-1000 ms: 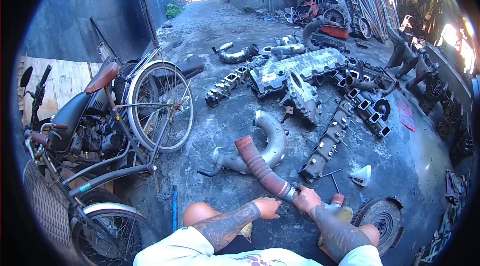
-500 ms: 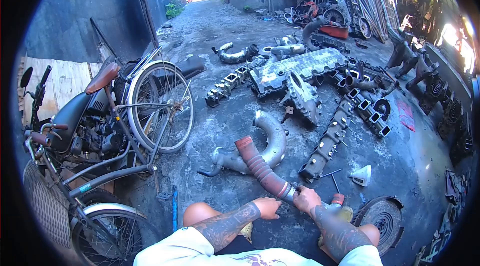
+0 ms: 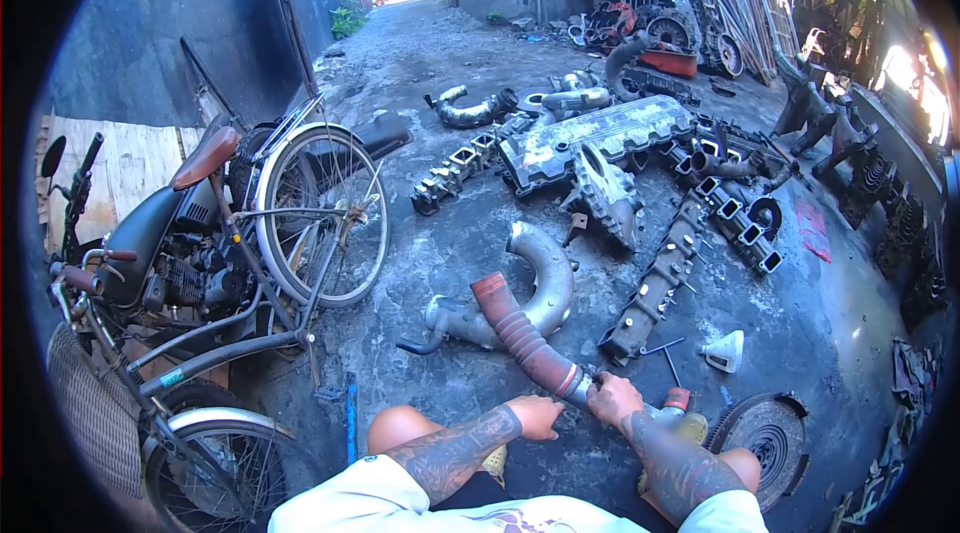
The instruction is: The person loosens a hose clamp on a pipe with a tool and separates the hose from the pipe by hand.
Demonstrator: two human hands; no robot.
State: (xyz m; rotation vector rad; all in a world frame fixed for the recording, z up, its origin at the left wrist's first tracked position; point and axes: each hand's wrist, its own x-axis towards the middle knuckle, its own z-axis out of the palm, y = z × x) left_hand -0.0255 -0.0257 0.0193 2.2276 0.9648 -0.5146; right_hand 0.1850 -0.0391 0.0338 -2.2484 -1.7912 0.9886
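Head view: the pipe [image 3: 522, 337] lay low over the ground [image 3: 420, 283], in front of the crouched person's knees. Its long section was a dull brick-red hose, ribbed along the middle, smoother at both ends, with a darker, scuffed rim at the far open end. A thin pale band ran round the hose near the hand; past it, bare silver-grey metal showed. A short red sleeve [image 3: 677, 399] showed on the other side of the right hand [image 3: 613, 400]; hand and forearm hid the part between, so the join could not be told.

Right hand: fingers closed over the metal part, gripping it. Left hand [image 3: 537, 417]: fingers curled, just beside the pipe, apart from the right hand; could not tell whether they held anything.

Hose crossed in front of a curved grey metal duct [image 3: 552, 283]; touching or not, unclear. T-handled tool [image 3: 670, 363] and white funnel-like piece [image 3: 723, 352] lay beyond the right hand, toothed disc [image 3: 765, 443] right of the right forearm.
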